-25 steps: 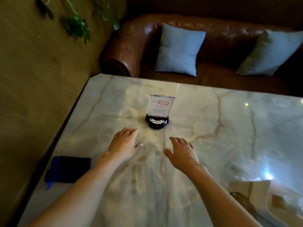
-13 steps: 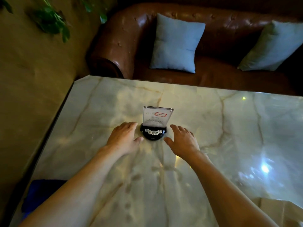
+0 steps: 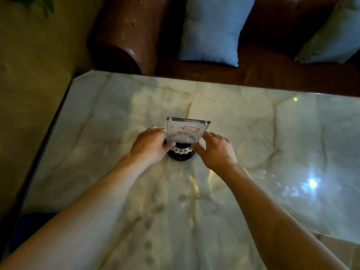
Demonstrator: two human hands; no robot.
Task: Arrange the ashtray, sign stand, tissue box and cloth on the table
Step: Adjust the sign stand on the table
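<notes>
The sign stand (image 3: 186, 131), a clear plate with a red-framed label on a round black base with white buttons, stands upright near the middle of the marble table (image 3: 272, 145). My left hand (image 3: 149, 146) grips the base from the left, thumb on its front. My right hand (image 3: 216, 150) grips it from the right. The blue cloth (image 3: 32, 221) shows as a dark blue patch at the table's near left edge, mostly hidden by my left forearm. Ashtray and tissue box are out of view.
A brown leather sofa (image 3: 126, 34) with two pale blue cushions (image 3: 212, 30) runs along the table's far edge. A yellowish wall (image 3: 29, 84) lies close along the table's left side. A bright light reflection sits on the table at the right.
Both hands moved forward across the table and closed around the sign stand's base. The camera tilted forward, so the cloth slid toward the lower left corner.
</notes>
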